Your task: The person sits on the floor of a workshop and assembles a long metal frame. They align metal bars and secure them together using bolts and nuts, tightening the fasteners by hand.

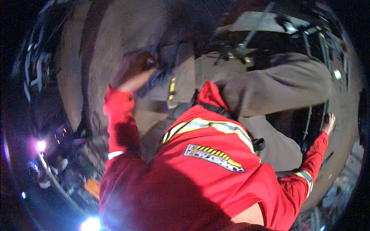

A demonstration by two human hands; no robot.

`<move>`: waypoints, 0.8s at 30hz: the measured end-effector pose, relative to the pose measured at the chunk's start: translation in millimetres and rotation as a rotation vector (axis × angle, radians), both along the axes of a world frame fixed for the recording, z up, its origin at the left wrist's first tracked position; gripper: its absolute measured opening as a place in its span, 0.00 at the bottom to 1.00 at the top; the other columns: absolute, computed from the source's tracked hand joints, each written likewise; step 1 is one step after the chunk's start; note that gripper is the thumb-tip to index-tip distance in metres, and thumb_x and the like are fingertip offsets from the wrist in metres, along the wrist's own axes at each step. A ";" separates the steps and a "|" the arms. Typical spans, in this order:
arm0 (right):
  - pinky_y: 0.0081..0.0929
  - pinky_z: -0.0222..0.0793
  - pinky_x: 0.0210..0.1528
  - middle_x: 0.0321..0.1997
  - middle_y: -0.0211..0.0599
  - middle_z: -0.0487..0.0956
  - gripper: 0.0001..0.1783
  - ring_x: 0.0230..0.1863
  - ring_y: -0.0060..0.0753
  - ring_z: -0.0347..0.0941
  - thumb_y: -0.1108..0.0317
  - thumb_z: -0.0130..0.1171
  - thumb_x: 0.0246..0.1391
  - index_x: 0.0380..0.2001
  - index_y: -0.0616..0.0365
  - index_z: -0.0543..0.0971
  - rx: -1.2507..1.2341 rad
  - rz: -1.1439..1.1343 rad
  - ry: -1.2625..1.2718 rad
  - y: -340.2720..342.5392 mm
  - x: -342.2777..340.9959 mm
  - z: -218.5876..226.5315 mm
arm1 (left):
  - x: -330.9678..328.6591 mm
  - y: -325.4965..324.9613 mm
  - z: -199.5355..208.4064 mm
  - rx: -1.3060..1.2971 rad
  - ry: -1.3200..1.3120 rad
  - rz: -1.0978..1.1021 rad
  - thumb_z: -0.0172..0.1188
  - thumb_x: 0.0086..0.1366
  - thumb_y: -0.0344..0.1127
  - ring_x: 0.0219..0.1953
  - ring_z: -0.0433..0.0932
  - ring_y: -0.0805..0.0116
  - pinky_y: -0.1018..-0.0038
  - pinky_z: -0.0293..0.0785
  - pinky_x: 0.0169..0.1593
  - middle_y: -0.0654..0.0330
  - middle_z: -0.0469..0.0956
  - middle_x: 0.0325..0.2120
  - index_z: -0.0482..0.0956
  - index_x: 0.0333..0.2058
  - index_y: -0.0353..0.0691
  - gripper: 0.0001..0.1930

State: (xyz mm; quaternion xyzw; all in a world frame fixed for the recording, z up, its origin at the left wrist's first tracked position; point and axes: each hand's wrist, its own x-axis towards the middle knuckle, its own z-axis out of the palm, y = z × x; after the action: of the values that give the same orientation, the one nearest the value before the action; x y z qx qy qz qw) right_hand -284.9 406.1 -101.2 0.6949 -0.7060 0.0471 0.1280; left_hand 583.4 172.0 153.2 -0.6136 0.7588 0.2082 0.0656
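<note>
Trouser leg (281,86) near right hand (328,122)

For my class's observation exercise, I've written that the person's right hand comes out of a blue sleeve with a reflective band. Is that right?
Not quite: the sleeve is red, not blue, as the head view shows. The person's right hand does come out of it, and it does have a reflective band.

Looks like a dim industrial workshop: orange sparks (59,135) beside a violet-white glare (41,146) at nine o'clock, jumbled gear (91,188) at eight, a long grey bar (259,26) at one, and a reflective-banded red work shirt (204,181) toward five.
</note>
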 end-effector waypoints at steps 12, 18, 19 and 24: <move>0.36 0.60 0.54 0.48 0.50 0.70 0.55 0.51 0.46 0.66 0.34 0.65 0.20 0.50 0.62 0.66 0.275 -0.917 -0.716 -43.0 131.2 98.1 | -334.4 -39.4 -6.8 0.136 0.663 -0.853 0.56 0.52 0.27 0.24 0.73 0.62 0.73 0.67 0.28 0.54 0.73 0.20 0.75 0.27 0.33 0.04; 0.36 0.53 0.57 0.48 0.48 0.67 0.54 0.53 0.46 0.60 0.39 0.67 0.18 0.50 0.62 0.65 0.116 -0.923 -0.529 -37.9 151.8 100.9 | -413.8 -48.9 -11.4 0.103 0.676 -0.820 0.56 0.51 0.24 0.21 0.73 0.63 0.75 0.67 0.26 0.54 0.73 0.19 0.75 0.27 0.33 0.03; 0.36 0.53 0.56 0.48 0.48 0.68 0.54 0.53 0.46 0.60 0.39 0.68 0.18 0.50 0.62 0.65 0.095 -0.926 -0.528 -38.3 156.4 110.1 | -416.2 -51.0 -9.8 0.095 0.690 -0.809 0.56 0.51 0.24 0.21 0.73 0.65 0.76 0.67 0.26 0.55 0.73 0.19 0.75 0.27 0.33 0.03; 0.36 0.54 0.55 0.45 0.45 0.69 0.54 0.50 0.46 0.61 0.44 0.71 0.13 0.48 0.61 0.67 -0.007 -0.925 -0.574 -43.7 163.1 123.5 | -462.9 -67.4 -6.6 0.028 0.709 -0.860 0.56 0.50 0.23 0.21 0.73 0.65 0.76 0.68 0.28 0.56 0.74 0.19 0.75 0.26 0.33 0.03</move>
State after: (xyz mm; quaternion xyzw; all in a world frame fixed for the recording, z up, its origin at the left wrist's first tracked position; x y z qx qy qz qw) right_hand -121.8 362.4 22.3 0.2703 -0.9446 0.1762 -0.0602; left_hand 120.5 104.6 146.6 -0.1399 0.9137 0.3663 -0.1065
